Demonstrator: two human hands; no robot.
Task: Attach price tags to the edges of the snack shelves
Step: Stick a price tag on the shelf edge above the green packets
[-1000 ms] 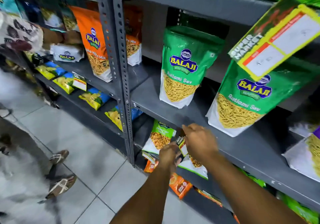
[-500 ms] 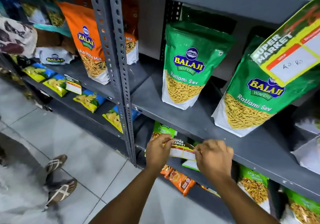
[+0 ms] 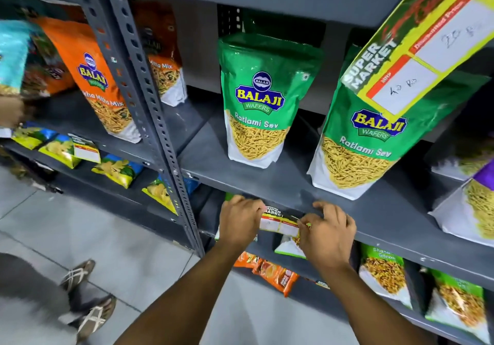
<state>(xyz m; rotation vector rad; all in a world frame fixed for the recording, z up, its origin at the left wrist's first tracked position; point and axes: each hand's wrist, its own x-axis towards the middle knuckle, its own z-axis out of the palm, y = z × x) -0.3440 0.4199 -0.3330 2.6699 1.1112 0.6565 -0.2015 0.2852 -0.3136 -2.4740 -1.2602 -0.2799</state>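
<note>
A small price tag (image 3: 279,224), yellow-edged with white boxes and "SUPER MARKET" print, lies flat against the front edge of the grey shelf (image 3: 379,227). My left hand (image 3: 240,223) pinches its left end and my right hand (image 3: 327,233) pinches its right end, fingers curled over the shelf lip. Two green Balaji Ratlami Sev bags (image 3: 258,101) (image 3: 361,141) stand upright on that shelf above the tag. A larger price tag (image 3: 425,48) of the same design hangs from the shelf above at the upper right.
A perforated grey upright post (image 3: 149,104) divides the racks. Orange Mitha Mix bags (image 3: 91,77) stand left of it, with another tag (image 3: 85,149) on a lower left shelf. Snack packets (image 3: 278,275) fill lower shelves. Another person's sandalled feet (image 3: 88,302) stand on the tiled floor.
Both hands rose from below the shelf and turned the tag from upright to level, spreading apart along the shelf edge. The camera moved closer.
</note>
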